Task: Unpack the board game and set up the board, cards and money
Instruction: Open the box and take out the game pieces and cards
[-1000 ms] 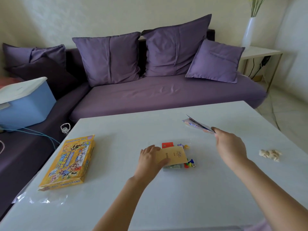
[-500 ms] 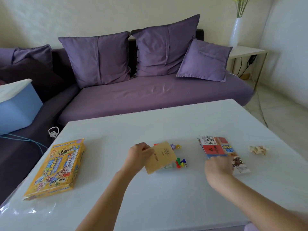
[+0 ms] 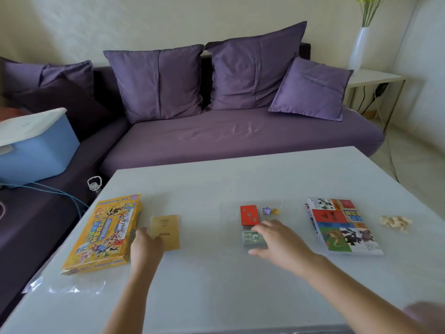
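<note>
The yellow game box (image 3: pixel 106 233) lies flat at the table's left. Just right of it a tan booklet (image 3: pixel 168 227) lies on the table, and my left hand (image 3: pixel 145 245) pinches its near left corner. At the middle sit a red card stack (image 3: pixel 249 215), a stack of paper money (image 3: pixel 251 238) and small tokens (image 3: pixel 270 210) inside clear wrapping. My right hand (image 3: pixel 277 239) spans the money stack, fingers on its far edge and thumb on its near edge. The folded colourful board (image 3: pixel 342 227) lies flat at the right.
A crumpled beige scrap (image 3: pixel 396 222) lies right of the board. Clear plastic wrap (image 3: pixel 65 288) lies near the box at the white table's (image 3: pixel 216 285) left edge. A purple sofa (image 3: pixel 240 138) stands behind, holding a blue bin (image 3: pixel 36 150).
My left hand carried the tan booklet left and laid it beside the box. My right hand put the folded board down at the right, then moved left onto the money stack.
</note>
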{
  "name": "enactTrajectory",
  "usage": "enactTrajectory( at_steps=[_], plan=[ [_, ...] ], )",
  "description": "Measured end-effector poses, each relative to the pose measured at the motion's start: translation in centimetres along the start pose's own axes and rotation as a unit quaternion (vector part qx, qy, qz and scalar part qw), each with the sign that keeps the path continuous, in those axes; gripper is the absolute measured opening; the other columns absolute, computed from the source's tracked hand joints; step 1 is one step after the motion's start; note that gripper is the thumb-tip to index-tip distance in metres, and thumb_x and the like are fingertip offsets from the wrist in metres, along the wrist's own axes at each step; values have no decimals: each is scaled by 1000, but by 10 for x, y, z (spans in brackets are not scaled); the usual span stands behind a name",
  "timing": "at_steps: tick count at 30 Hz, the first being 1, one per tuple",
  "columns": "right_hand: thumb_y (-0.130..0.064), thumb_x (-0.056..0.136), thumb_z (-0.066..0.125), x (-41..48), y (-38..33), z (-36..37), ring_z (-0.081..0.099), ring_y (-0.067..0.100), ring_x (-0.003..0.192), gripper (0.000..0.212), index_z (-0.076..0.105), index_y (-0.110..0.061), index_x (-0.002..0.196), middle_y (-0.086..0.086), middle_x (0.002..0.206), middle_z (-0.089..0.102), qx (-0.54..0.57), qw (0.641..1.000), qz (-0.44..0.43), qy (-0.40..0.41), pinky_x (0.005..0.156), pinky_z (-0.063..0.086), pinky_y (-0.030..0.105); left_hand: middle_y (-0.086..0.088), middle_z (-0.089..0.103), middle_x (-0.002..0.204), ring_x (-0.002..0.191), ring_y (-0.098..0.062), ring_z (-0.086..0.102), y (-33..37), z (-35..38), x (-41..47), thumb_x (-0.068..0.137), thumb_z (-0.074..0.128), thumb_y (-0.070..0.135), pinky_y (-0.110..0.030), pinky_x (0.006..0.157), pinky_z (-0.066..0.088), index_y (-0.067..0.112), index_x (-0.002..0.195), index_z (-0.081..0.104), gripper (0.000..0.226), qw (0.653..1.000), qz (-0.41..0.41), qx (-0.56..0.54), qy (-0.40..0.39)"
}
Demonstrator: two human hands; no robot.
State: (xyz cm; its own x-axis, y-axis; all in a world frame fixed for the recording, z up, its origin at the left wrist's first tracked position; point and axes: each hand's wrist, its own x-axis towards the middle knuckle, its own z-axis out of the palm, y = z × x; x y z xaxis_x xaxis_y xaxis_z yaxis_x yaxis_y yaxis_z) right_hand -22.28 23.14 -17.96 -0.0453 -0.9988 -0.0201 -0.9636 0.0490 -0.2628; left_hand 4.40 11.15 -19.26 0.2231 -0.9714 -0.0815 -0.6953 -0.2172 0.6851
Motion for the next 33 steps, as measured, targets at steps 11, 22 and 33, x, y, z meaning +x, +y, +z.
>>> enactTrajectory(
  at_steps=[11, 22, 33],
  plan=[
    [-64, 79, 59, 9, -21, 30, 49, 23, 108, 62, 58, -12, 111, 2, 113, 51, -105, 992, 58, 40, 92, 37, 39, 2, 39, 145, 134, -15, 36, 20, 77, -68, 92, 57, 23, -15, 107, 21, 22, 134, 51, 42, 895, 411, 32, -173],
    [-57, 32, 88, 13, -14, 48, 58, 20, 57, 57, 60, -17, 60, -4, 63, 52, -85, 990, 33, 111, 72, 56, 42, 4, 55, 115, 102, -17, 50, 7, 93, -86, 86, 60, 12, -8, 86, 28, 16, 110, 65, 24, 911, 403, -21, -88],
    [-37, 83, 67, 8, -7, 23, 51, 22, 87, 29, 68, -13, 99, 0, 91, 54, -19, 999, 1, 32, 70, 22, 25, 1, 55, 119, 104, -21, 49, 4, 89, -93, 89, 57, 10, -10, 86, 28, 13, 112, 64, 24, 909, 407, -8, -83]
  ],
)
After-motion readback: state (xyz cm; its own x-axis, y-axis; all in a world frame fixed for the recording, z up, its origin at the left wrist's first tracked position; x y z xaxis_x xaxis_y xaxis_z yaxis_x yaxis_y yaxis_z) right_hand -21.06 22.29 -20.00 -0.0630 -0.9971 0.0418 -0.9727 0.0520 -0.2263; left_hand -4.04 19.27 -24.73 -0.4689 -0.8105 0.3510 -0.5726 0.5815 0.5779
